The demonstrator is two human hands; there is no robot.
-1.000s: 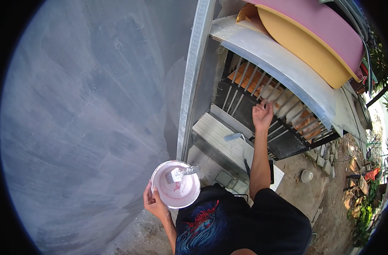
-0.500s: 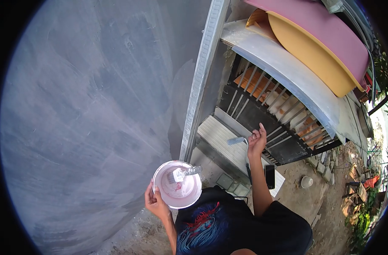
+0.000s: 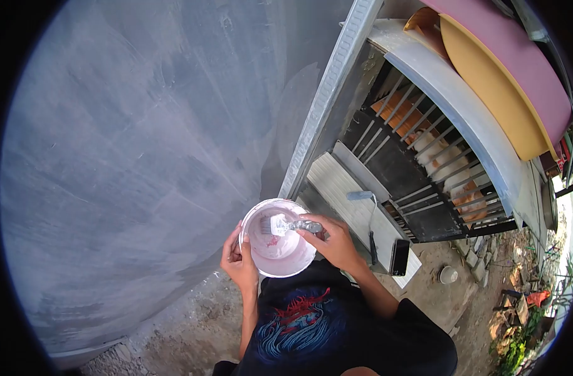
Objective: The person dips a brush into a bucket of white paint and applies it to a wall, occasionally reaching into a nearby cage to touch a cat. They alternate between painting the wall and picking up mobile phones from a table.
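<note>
My left hand [image 3: 238,262] grips the rim of a white bucket [image 3: 299,258], thumb over the edge and fingers outside. Pale pink residue coats the inside. Across the bucket lies a paintbrush [image 3: 279,225], its whitish, paint-caked head inside and its handle over the right rim. The fingers of my right hand [image 3: 334,243] are closed around that handle. To the right, a small paint roller [image 3: 360,196] with a dark handle rests on a ribbed white panel [image 3: 329,185], apart from my hands. A black phone [image 3: 399,257] lies at the panel's lower end.
A grey wall [image 3: 136,156] fills the left, edged by a metal strip [image 3: 330,88]. At the right stands a barred cage [image 3: 418,172] with an orange-and-white cat [image 3: 446,166] inside. Yellow [image 3: 493,81] and pink basins lie on top. A clear cup [image 3: 448,274] sits on the ground.
My right hand has moved left from beside the roller to the bucket and taken hold of the paintbrush handle. The bucket, in my left hand, appears higher and farther right in view.
</note>
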